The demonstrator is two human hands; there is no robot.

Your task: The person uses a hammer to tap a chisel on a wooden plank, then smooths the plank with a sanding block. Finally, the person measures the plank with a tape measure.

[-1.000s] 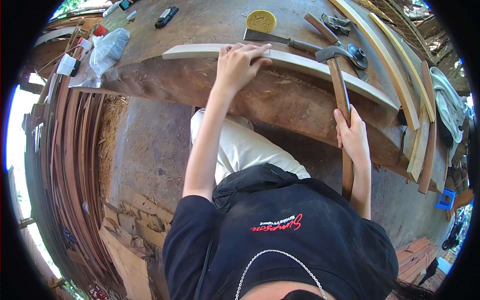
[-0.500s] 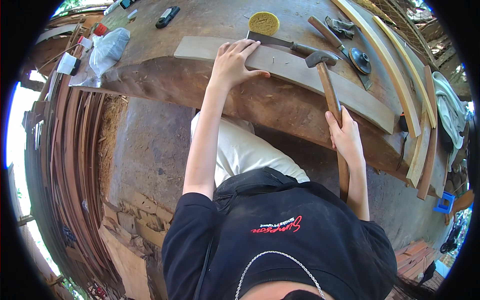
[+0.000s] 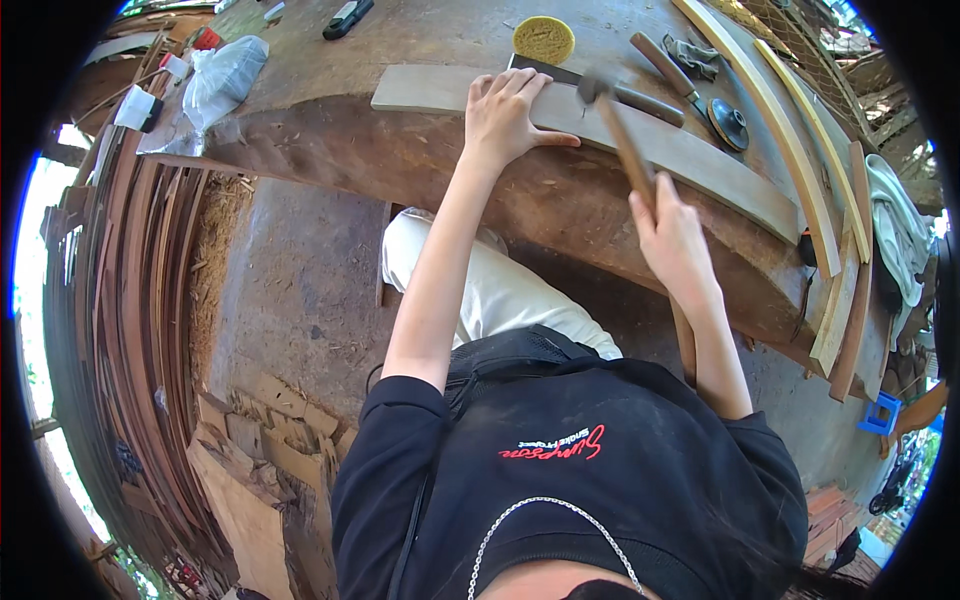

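Note:
A long, curved, pale wooden board (image 3: 700, 170) lies along the near edge of the workbench. My left hand (image 3: 502, 115) spans the board left of its middle, fingertips towards its far edge and thumb along the near side. In my right hand (image 3: 675, 235), closed round its wooden handle, is a hammer (image 3: 628, 145). Its head, smeared by motion, hangs over the board just right of my left hand. A thin nail (image 3: 583, 113) shows close below the hammer head. Behind the board lies a flat-bladed tool with a dark handle (image 3: 648, 103), partly hidden by hand and hammer.
Beyond the board are a round yellow tin (image 3: 543, 40), a long-handled tool (image 3: 662, 62) and a black disc (image 3: 727, 123). Wooden strips (image 3: 790, 140) line the right side. A clear plastic bag (image 3: 222, 80) sits at the left corner. Stacked planks (image 3: 120, 330) stand at far left.
The hammer head has swung left and nearer the nail, my right hand moving left with it. My view has shifted slightly; my left hand still presses on the board.

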